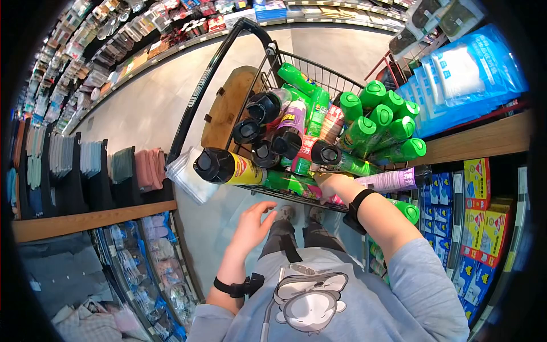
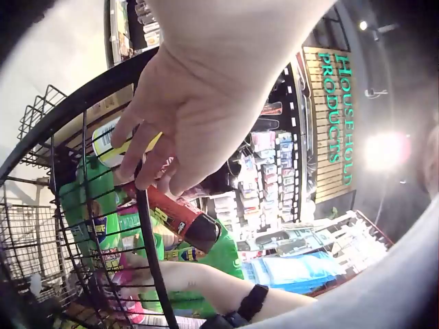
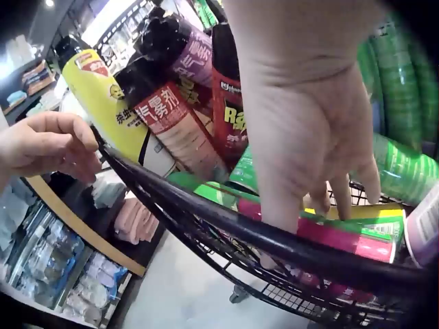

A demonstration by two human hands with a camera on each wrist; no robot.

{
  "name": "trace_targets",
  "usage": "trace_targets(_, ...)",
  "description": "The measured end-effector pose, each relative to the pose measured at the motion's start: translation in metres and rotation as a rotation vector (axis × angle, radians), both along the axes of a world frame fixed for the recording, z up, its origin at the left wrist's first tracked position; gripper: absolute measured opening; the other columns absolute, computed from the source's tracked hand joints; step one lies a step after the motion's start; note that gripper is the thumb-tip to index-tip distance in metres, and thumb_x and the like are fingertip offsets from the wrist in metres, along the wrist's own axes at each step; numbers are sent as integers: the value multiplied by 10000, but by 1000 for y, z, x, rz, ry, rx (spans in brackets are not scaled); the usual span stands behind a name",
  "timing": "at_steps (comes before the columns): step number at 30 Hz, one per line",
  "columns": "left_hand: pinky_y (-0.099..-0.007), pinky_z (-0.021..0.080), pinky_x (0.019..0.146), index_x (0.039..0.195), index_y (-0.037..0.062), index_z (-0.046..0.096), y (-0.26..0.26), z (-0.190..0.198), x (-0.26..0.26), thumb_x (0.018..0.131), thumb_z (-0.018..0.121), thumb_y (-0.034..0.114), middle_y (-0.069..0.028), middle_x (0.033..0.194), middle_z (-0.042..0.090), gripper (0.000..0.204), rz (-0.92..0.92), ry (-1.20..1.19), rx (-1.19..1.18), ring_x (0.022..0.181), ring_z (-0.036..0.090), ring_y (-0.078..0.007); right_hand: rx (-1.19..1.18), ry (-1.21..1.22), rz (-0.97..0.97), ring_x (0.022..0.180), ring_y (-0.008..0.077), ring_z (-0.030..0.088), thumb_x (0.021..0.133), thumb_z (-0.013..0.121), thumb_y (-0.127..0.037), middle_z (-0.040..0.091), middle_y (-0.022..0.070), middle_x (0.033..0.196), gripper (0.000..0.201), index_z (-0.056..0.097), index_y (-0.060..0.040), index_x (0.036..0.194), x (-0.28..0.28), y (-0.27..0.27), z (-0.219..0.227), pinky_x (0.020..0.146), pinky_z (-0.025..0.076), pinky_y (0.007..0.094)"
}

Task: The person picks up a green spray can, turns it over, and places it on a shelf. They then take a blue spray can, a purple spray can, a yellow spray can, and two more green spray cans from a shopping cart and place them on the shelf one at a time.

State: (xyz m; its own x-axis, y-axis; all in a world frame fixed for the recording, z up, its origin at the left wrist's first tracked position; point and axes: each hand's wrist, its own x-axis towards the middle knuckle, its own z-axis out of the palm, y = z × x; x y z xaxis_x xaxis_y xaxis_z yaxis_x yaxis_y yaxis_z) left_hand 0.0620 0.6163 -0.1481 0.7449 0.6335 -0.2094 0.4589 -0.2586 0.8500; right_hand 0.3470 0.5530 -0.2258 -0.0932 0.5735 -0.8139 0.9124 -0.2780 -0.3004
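My right hand (image 1: 333,185) reaches over the near rim of the shopping cart (image 1: 228,142). In the right wrist view, that hand (image 3: 312,130) points fingers downward around a pink can (image 3: 350,243), thumb on the rim side; firm contact cannot be told. Several green-capped cans (image 1: 379,114) stand at the cart's right. Black-capped spray cans lie left, including a yellow one (image 1: 245,171) and a red one (image 2: 178,216). My left hand (image 1: 253,225), loosely bent and empty, hovers outside the near rim; in the left wrist view, this hand (image 2: 185,110) is above the cart wires.
A white cloth or packet (image 1: 191,175) hangs at the cart's left corner. Shelves with folded textiles (image 1: 151,168) stand on the left. Blue packages (image 1: 461,74) and yellow-red boxes (image 1: 484,228) are on the right. Grey floor (image 1: 142,85) lies beyond the cart.
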Motion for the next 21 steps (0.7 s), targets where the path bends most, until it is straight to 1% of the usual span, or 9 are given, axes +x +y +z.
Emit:
trace_targets(2, -393, 531, 822, 1095, 21, 655, -3, 1, 4, 884, 661, 141, -188, 1016, 685, 242, 29, -12, -25, 943, 671, -328, 106, 37, 3, 973, 336, 683, 693, 842, -198, 684, 213, 1070, 690, 496, 26, 1246, 3, -5, -25, 759, 560, 421)
trace_targets(6, -387, 533, 810, 1107, 26, 650, -6, 3, 19, 880, 669, 147, -183, 1008, 684, 258, 24, -46, 3, 910, 675, -324, 112, 38, 2, 974, 335, 684, 685, 836, -181, 683, 214, 1080, 705, 493, 25, 1266, 5, -2, 4, 755, 563, 423)
trace_targets(8, -368, 513, 852, 1161, 38, 649, -6, 12, 31, 888, 670, 167, -150, 1087, 683, 302, 11, 36, -81, 1012, 655, -271, 18, 51, -113, 1213, 340, 575, 643, 874, -264, 584, 228, 1306, 964, 370, -21, 1428, 12, -5, 6, 980, 499, 399)
trace_targets(9, -368, 513, 852, 1161, 38, 649, -5, 3, 35, 888, 670, 167, -150, 1087, 683, 302, 3, 35, -79, 1012, 655, -271, 20, 50, -121, 1213, 340, 575, 643, 874, -264, 584, 228, 1306, 964, 370, -21, 1428, 15, -9, 1, 980, 499, 399)
trace_targets(11, -416, 502, 890, 1162, 32, 631, -1, -24, 47, 872, 675, 173, -155, 1184, 648, 325, -45, -80, 296, 1079, 604, -337, 143, 61, -108, 1226, 336, 566, 671, 852, -305, 561, 244, 1329, 1036, 274, -44, 1490, 24, -18, -14, 980, 497, 394)
trace_targets(12, -416, 502, 890, 1162, 32, 631, 0, -25, 55, 872, 675, 173, -155, 1184, 648, 325, -54, -83, 297, 1079, 604, -337, 135, 116, -154, 1180, 338, 597, 686, 828, -369, 600, 248, 1272, 934, 390, -8, 1429, 23, -18, 7, 959, 505, 397)
trace_targets(15, -453, 484, 920, 1203, 45, 623, 5, -26, 79, 860, 687, 217, -148, 1268, 615, 389, -163, 88, 388, 1149, 555, -360, 82, 115, -177, 1117, 343, 631, 697, 805, -405, 647, 242, 1192, 812, 521, 31, 1321, 22, -17, 7, 938, 513, 405)
trace_targets(16, -450, 469, 945, 1226, 49, 620, 7, -27, 85, 853, 693, 221, -163, 1256, 619, 417, -151, 161, 400, 1147, 560, -370, 118, 104, -187, 1070, 356, 650, 686, 796, -422, 675, 237, 1125, 727, 606, 58, 1197, 20, -19, 26, 928, 517, 410)
trace_targets(21, -455, 465, 959, 1250, 52, 618, 16, -44, 85, 843, 706, 255, -195, 1216, 635, 463, -97, 275, 424, 1115, 588, -398, 131, 20, -221, 1088, 361, 638, 667, 790, -392, 663, 237, 1141, 720, 590, 50, 1199, 19, -35, 89, 936, 512, 413)
